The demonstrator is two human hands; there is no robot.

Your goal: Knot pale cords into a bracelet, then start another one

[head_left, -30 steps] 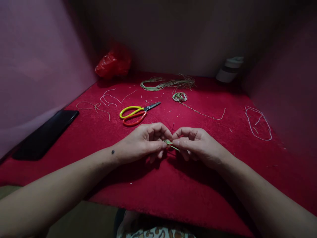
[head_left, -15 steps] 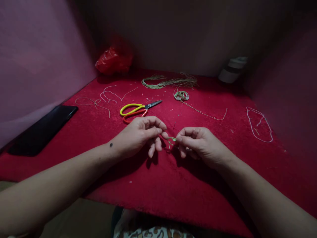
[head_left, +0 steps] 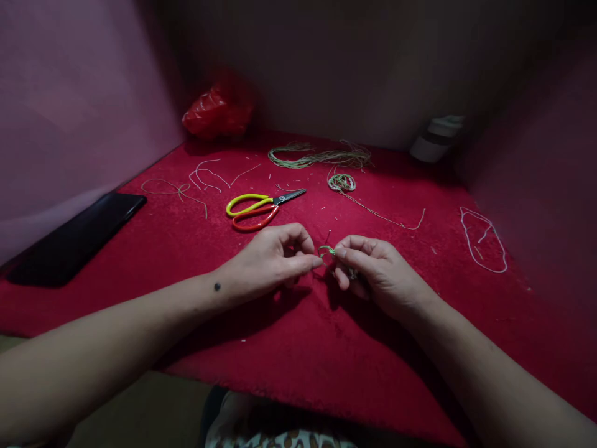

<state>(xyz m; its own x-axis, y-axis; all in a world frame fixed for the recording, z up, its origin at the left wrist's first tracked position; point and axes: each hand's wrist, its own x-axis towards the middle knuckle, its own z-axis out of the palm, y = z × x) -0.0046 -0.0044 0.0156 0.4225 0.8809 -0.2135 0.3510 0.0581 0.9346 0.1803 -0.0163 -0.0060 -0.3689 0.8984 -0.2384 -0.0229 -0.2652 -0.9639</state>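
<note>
Pinched between the thumb and index finger of my right hand (head_left: pixel 380 267) is a piece of knotted green cord (head_left: pixel 327 250). Its small loop sticks out to the left, and more of it shows under the curled fingers. My left hand (head_left: pixel 280 258) is closed at the loop's left side, its thumb stretched along a thin strand that reaches the thumb tip. The contact behind that thumb is partly hidden. A pin (head_left: pixel 329 234) stands in the red cloth (head_left: pixel 280 348) just behind the cord.
Yellow-and-red-handled scissors (head_left: pixel 261 208) lie behind my left hand. Farther back are a bundle of green threads (head_left: pixel 317 155), a coiled cord (head_left: pixel 342 182) and a red plastic bag (head_left: pixel 219 112). A black phone (head_left: pixel 79 239) lies left; a pink cord loop (head_left: pixel 485 239) and white container (head_left: pixel 436 138) stand right.
My left fingers have curled in and the thumb has moved right, toward the cord. The cord's loop now stands up more from my right fingertips. The view has shifted slightly.
</note>
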